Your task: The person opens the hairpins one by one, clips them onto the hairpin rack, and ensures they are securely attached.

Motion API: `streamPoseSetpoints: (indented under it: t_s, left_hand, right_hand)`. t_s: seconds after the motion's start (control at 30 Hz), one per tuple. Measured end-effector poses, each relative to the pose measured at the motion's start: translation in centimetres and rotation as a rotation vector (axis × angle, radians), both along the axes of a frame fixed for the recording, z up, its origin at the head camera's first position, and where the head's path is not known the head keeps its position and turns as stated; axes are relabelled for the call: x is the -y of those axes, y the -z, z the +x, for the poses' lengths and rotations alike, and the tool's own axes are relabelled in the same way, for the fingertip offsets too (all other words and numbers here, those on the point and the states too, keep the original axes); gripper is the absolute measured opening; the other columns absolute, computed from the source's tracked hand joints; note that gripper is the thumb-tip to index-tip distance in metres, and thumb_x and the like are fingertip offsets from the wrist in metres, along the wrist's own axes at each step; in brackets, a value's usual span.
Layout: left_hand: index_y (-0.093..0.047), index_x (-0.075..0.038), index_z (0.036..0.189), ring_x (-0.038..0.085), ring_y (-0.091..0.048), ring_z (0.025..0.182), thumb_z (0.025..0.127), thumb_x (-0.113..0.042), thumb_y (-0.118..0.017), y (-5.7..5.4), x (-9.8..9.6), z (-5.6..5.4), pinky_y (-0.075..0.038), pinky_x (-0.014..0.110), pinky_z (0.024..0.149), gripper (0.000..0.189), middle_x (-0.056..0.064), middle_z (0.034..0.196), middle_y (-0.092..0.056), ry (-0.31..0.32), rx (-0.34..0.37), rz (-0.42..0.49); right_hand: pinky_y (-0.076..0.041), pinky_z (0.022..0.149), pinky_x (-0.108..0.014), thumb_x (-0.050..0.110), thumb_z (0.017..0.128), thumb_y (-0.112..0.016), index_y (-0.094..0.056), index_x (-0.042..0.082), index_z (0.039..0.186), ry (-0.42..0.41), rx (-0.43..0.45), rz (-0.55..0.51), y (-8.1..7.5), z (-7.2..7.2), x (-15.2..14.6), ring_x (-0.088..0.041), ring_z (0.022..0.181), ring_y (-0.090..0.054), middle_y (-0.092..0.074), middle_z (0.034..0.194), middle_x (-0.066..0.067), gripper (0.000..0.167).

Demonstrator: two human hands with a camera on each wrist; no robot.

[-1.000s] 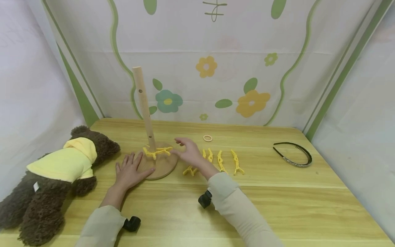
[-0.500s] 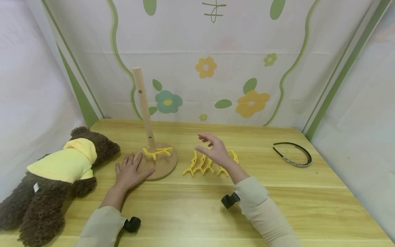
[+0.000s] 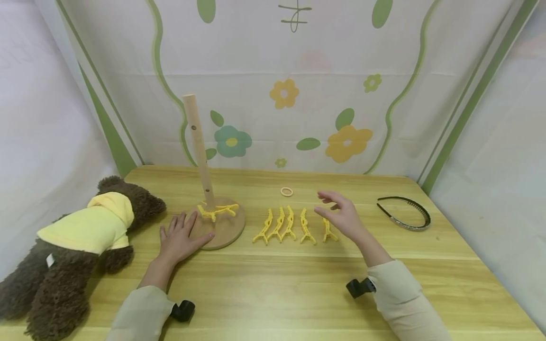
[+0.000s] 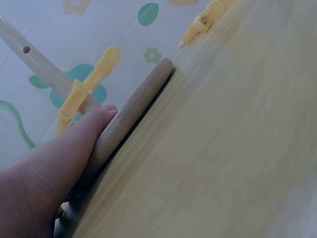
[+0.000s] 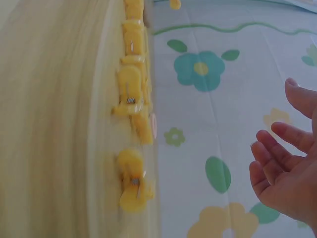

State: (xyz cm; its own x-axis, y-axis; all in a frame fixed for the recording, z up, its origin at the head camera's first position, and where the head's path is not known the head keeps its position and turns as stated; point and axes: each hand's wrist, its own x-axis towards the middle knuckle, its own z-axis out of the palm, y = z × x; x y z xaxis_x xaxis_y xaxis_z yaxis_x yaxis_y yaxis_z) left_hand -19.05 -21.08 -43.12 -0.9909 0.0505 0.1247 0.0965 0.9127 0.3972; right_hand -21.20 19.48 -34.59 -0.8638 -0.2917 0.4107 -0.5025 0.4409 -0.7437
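Observation:
My left hand [image 3: 178, 239] rests, fingers spread, on the left edge of the round wooden base [image 3: 229, 230] of a stand. In the left wrist view its thumb lies along the rim of that base. An upright wooden pole [image 3: 198, 147] with small holes rises from it. Yellow hair clips [image 3: 223, 209] sit around the pole's foot. My right hand [image 3: 344, 220] is in the air with loosely bent fingers and nothing between them. It partly covers the rightmost yellow hair clip [image 3: 327, 234]. To its left, several more yellow hair clips [image 3: 305, 227] lie in a row on the table.
A brown plush bear [image 3: 61, 284] in a yellow hoodie lies at the left of the wooden table [image 3: 264, 298]. Behind the clips lies a small pale ring [image 3: 287, 192]. A dark headband [image 3: 415, 228] lies at the right. A flowered cloth [image 3: 315, 57] hangs behind.
My right hand has moved right, from beside the stand's base across the row of hair clips to the rightmost one. My left hand has stayed on the base.

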Motion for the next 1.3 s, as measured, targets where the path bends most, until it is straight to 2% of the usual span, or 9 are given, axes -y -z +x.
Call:
streamPoseSetpoints:
  t_s: [0.2,0.43,0.63,0.73,0.87,0.97,1.13,1.3]
  left_hand:
    - [-0.019,-0.012,0.139,0.044,-0.006,0.123,0.072,-0.069,-0.043,0.3,0.1,-0.1,0.005,0.065,0.086,0.092,0.026,0.137,-0.014,-0.006,0.001,-0.008]
    - [-0.019,-0.011,0.139,0.044,-0.006,0.123,0.071,-0.070,-0.043,0.2,0.0,-0.1,0.006,0.065,0.086,0.093,0.026,0.137,-0.013,-0.006,0.007,-0.002]
    - [-0.019,-0.011,0.139,0.045,-0.006,0.123,0.071,-0.069,-0.043,0.0,0.0,0.0,0.005,0.065,0.086,0.093,0.026,0.137,-0.013,-0.004,0.011,0.001]
    - [-0.019,-0.011,0.139,0.045,-0.006,0.123,0.072,-0.069,-0.043,0.0,-0.1,-0.1,0.005,0.065,0.086,0.092,0.026,0.137,-0.013,-0.004,0.009,-0.007]
    - [-0.019,-0.010,0.139,0.045,-0.006,0.123,0.072,-0.069,-0.043,0.0,-0.1,-0.1,0.005,0.065,0.086,0.092,0.027,0.137,-0.013,0.000,0.006,-0.004]
    - [-0.019,-0.011,0.139,0.045,-0.005,0.123,0.071,-0.070,-0.043,0.0,-0.1,-0.1,0.006,0.065,0.086,0.093,0.026,0.137,-0.013,0.000,0.005,0.004]
    - [-0.017,-0.011,0.139,0.045,-0.005,0.123,0.071,-0.070,-0.043,0.4,0.1,-0.3,0.007,0.065,0.086,0.093,0.026,0.137,-0.013,-0.003,0.005,0.006]
    - [-0.017,-0.011,0.139,0.045,-0.005,0.122,0.071,-0.069,-0.043,0.2,0.0,-0.2,0.006,0.065,0.085,0.093,0.026,0.137,-0.013,0.001,0.005,0.008]
  right_hand:
    - [-0.036,0.077,-0.040,0.018,0.082,-0.061,-0.049,0.000,0.119,0.040,0.076,0.024,1.1,1.0,-2.3,-0.024,0.097,-0.045,-0.051,0.111,-0.012,0.043]
    - [-0.038,0.075,-0.041,0.010,0.082,-0.059,-0.048,-0.008,0.116,0.097,0.127,0.014,1.4,2.6,-3.3,-0.035,0.097,-0.045,-0.051,0.110,-0.022,0.039]
    - [-0.040,0.076,-0.036,0.025,0.081,-0.061,-0.051,-0.003,0.116,0.155,0.202,0.022,4.6,1.6,-5.1,-0.027,0.096,-0.049,-0.054,0.110,-0.018,0.045]
    - [-0.040,0.080,-0.039,0.022,0.081,-0.062,-0.051,-0.004,0.115,0.161,0.255,0.001,6.0,1.4,-5.4,-0.027,0.096,-0.050,-0.055,0.108,-0.018,0.045]
    - [-0.043,0.080,-0.034,0.018,0.079,-0.064,-0.053,-0.006,0.113,0.168,0.294,-0.010,7.4,1.2,-5.6,-0.026,0.094,-0.053,-0.056,0.104,-0.018,0.043]
    - [-0.045,0.071,-0.029,0.018,0.078,-0.065,-0.057,-0.004,0.108,0.174,0.283,0.017,7.9,1.2,-5.6,-0.024,0.085,-0.055,-0.059,0.097,-0.014,0.038]
    - [-0.042,0.057,-0.026,0.016,0.078,-0.065,-0.064,0.000,0.097,0.162,0.223,0.079,8.0,1.4,-5.3,-0.018,0.070,-0.050,-0.059,0.085,-0.007,0.025]
    - [-0.040,0.056,-0.028,0.012,0.079,-0.063,-0.067,0.002,0.092,0.212,0.169,0.125,8.1,1.5,-5.2,-0.017,0.069,-0.049,-0.060,0.083,-0.006,0.017]
